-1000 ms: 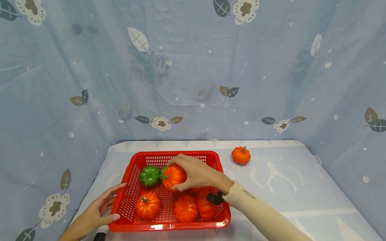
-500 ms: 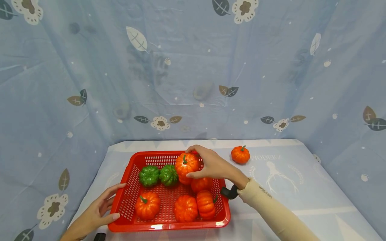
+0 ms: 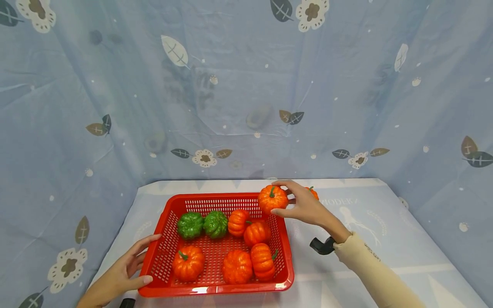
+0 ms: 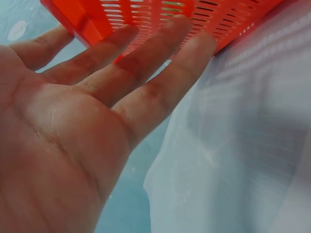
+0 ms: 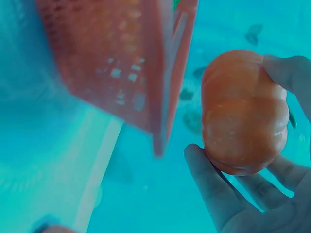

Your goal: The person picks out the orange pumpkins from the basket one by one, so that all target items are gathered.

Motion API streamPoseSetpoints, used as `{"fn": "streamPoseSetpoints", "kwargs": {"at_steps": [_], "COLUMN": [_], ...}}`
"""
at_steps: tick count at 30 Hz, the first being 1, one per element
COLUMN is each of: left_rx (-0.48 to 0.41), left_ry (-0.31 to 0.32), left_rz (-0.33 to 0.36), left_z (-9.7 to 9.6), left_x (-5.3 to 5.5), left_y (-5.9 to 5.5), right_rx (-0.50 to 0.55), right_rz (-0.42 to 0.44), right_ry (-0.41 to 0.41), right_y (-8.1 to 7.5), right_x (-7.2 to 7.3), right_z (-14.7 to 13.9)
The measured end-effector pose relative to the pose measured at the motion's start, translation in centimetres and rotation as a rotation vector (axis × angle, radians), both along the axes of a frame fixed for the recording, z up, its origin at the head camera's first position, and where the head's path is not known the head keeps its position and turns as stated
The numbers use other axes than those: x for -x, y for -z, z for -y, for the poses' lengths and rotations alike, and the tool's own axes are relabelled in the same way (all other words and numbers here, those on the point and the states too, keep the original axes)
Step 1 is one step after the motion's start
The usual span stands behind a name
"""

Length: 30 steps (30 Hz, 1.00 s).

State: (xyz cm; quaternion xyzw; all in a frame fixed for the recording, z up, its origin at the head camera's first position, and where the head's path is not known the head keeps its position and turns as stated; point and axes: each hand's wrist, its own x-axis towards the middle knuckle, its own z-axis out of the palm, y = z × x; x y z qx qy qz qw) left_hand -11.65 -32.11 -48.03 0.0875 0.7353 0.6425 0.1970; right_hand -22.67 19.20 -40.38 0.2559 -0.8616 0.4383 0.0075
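The right hand (image 3: 304, 206) reaches out from the lower right, its forearm in a beige sleeve (image 3: 379, 273) slanting up and to the left. It grips an orange pumpkin (image 3: 271, 202), with the thumb on the near side and the fingers curled round the far side. The left hand (image 3: 124, 268) lies at the left wall of the red perforated basket (image 3: 215, 291), palm toward it; the fingers are extended and spread, the index fingertip is at the rim, and the thumb points at the near left corner.

Seven orange pumpkins are in view: the gripped one, five in the basket and one on the table (image 3: 410, 237). Of the five, a near left pumpkin (image 3: 188, 264) sits apart, a near middle pumpkin (image 3: 236, 267) lies beside a near right pumpkin (image 3: 262, 263), and a far pumpkin (image 3: 236, 223) adjoins a middle right pumpkin (image 3: 257, 234). Two green pumpkins (image 3: 191, 225) (image 3: 215, 225) sit side by side in the far left part. The table pumpkin (image 3: 314, 194) is partly hidden behind the right hand.

In the head view the gripped pumpkin overlaps the basket's far right corner; the right wrist view shows a gap between them. Its stem points up in the head view, leaning slightly toward the camera; its wider axis runs side to side, across the stem.
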Motion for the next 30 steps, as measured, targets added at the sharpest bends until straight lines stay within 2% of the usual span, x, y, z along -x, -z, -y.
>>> {"fn": "streamPoseSetpoints", "kwargs": {"at_steps": [7, 13, 20, 30], "left_rx": [-0.027, -0.031, -0.006, -0.014], "left_ry": [0.060, 0.086, 0.080, 0.084], "left_rz": [-0.007, 0.011, 0.026, 0.034], "left_z": [0.2, 0.3, 0.3, 0.4], "left_x": [0.2, 0.1, 0.2, 0.3], "left_y": [-0.2, -0.4, -0.5, -0.7], "right_rx": [-0.006, -0.034, -0.050, -0.096], "right_rz": [0.000, 0.001, 0.006, 0.070], "right_ry": [0.124, 0.234, 0.319, 0.421], "right_y": [1.5, 3.1, 4.6, 6.4], "right_x": [-0.1, -0.1, -0.2, 0.3], "right_z": [-3.7, -6.6, -10.0, -14.4]}}
